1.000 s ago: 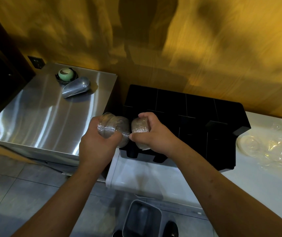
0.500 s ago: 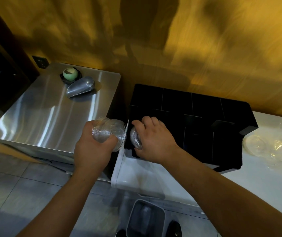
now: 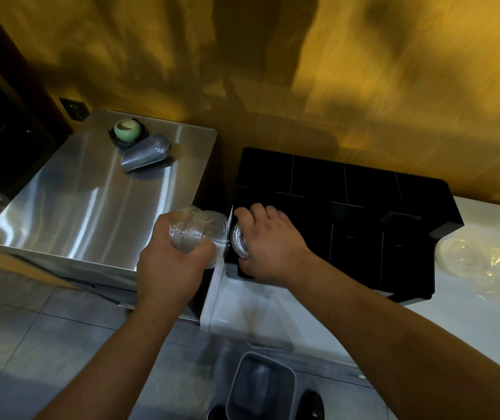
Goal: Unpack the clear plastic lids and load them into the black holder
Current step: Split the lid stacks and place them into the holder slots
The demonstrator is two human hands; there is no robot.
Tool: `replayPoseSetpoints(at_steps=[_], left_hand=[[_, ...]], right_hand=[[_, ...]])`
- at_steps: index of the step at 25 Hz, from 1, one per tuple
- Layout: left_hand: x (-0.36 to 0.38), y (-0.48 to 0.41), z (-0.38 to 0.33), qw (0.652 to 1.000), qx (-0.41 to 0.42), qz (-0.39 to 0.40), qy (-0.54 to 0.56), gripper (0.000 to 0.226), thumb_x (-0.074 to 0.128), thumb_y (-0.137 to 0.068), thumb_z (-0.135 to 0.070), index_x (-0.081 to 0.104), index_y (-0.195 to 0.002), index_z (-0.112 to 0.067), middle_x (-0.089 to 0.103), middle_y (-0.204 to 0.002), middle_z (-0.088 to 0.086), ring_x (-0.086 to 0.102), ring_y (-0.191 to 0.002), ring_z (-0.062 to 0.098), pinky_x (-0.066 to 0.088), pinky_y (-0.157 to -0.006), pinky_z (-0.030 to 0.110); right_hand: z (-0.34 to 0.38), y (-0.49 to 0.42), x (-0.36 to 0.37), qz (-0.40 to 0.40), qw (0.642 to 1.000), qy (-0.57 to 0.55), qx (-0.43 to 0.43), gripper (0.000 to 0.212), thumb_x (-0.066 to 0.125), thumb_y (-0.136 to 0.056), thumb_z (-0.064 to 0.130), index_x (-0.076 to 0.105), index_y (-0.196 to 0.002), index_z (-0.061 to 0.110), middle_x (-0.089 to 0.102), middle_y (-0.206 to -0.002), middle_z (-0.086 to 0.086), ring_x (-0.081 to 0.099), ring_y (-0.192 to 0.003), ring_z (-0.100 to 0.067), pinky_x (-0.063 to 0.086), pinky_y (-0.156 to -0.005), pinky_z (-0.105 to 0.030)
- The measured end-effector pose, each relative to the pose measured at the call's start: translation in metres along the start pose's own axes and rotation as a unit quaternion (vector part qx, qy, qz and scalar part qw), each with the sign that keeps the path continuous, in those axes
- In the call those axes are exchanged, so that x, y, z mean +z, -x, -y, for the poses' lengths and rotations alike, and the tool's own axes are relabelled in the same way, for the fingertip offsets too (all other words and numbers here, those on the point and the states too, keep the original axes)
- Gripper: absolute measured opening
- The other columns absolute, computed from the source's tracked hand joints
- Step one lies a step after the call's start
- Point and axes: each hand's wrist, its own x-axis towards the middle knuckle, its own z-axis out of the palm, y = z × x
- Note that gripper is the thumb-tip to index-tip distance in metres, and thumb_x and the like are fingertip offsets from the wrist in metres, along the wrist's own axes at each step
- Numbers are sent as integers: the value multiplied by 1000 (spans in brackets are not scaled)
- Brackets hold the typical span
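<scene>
Left hand [image 3: 170, 268] fingers grip lid stack [image 3: 197, 234] lying sideways, left of black holder [image 3: 364, 201] | right hand [image 3: 268, 247] fingers hold lids [image 3: 239, 241] seemingly inside holder's left slot

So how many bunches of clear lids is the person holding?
2: one stack in the left hand, one smaller stack under the right hand at the black holder. Others may be hidden.

right hand [image 3: 268, 247] moved its lids [image 3: 239, 244] into black holder [image 3: 364, 207] leftmost slot; stacks now separated
</scene>
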Motion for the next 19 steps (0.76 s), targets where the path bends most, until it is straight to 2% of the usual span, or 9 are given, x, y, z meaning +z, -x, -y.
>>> replayPoseSetpoints(at_steps=[2,5,9,13,17,19], left_hand=[[-1,0,-1,1000,1,-2,2,58,69,-60,-48,57,-117,-48,65,-97,-38,68,-83,1,59,-76,36],[-2,1,-2,1000,2,-4,5,57,70,-60,-48,57,-116,-47,70,-91,-25,69,-85,5,61,-79,41],[-1,3,-4,1000,9,6,3,59,70,-60,-51,56,-118,-52,64,-97,-39,66,-82,-4,58,-75,33],[-2,5,-5,1000,6,9,4,56,69,-59,-51,54,-113,-58,65,-94,-38,64,-81,-6,55,-72,29],[1,8,-13,1000,14,19,7,50,68,-60,-51,50,-104,-65,61,-96,-46,62,-81,-12,52,-68,27],[3,10,-18,1000,17,21,8,50,68,-61,-50,51,-106,-61,61,-96,-45,61,-82,-15,50,-65,25]], right_hand=[[0,1,2,-5,1000,-8,-1,89,77,-70,46,39,-144,16,53,-124,-12,54,-108,-32,49,-96,-44],[1,4,7,10,1000,10,-3,83,77,-73,43,41,-143,15,53,-125,-13,53,-110,-32,49,-96,-44],[7,2,15,13,998,59,3,81,76,-73,47,44,-138,10,53,-126,-16,50,-115,-34,45,-101,-45],[1,4,18,25,997,68,2,99,73,-76,59,37,-154,8,45,-150,-18,41,-135,-36,37,-112,-47],[-4,12,15,9,999,38,-31,69,74,-81,51,55,-135,12,56,-133,-12,49,-125,-32,43,-107,-44],[-8,22,8,-36,998,13,-60,47,69,-89,34,61,-127,9,60,-124,-13,54,-117,-33,46,-102,-44]])
